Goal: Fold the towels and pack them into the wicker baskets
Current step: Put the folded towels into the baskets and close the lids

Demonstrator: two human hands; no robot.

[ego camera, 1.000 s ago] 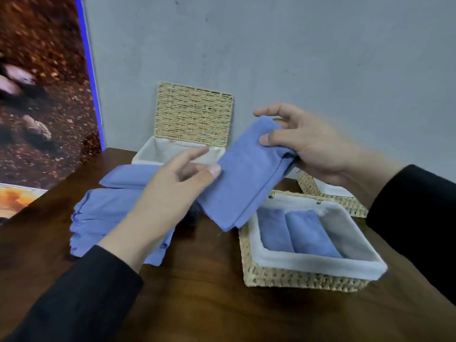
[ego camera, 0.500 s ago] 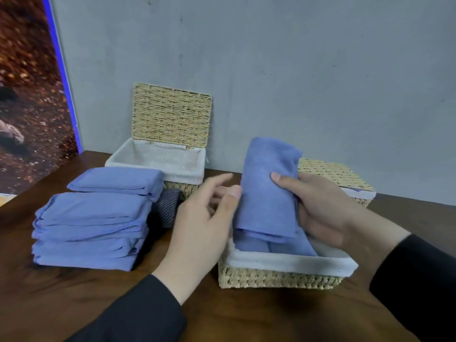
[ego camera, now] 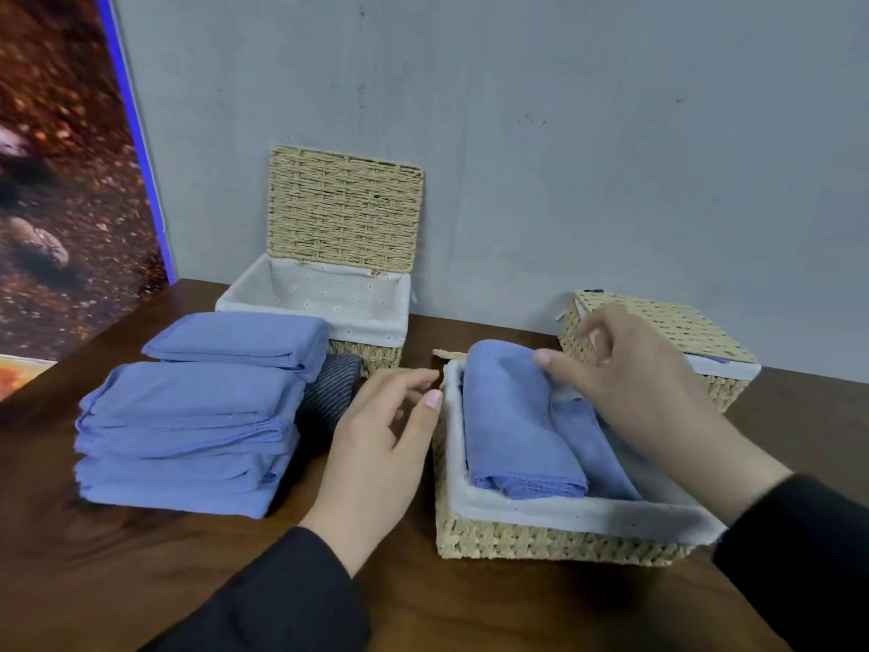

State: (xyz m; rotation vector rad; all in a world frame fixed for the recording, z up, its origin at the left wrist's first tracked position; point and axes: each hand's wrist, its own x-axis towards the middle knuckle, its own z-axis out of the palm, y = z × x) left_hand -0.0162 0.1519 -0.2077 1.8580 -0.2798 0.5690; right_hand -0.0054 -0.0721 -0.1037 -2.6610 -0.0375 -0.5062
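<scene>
Blue towel, held upright over the near basket half a second ago, now lies inside it along the left wall, beside another folded one. The right hand has let go, its loose fingers just touching the towel's far end; the left hand hovers open and empty left of the basket. That's one more packed. Left of the basket a stack of folded towels waits, with a dark striped cloth tucked behind it. Behind the stack an open basket sits unfilled; a lidded one stands behind the near basket. Nothing blocks the reach to the stack.
</scene>
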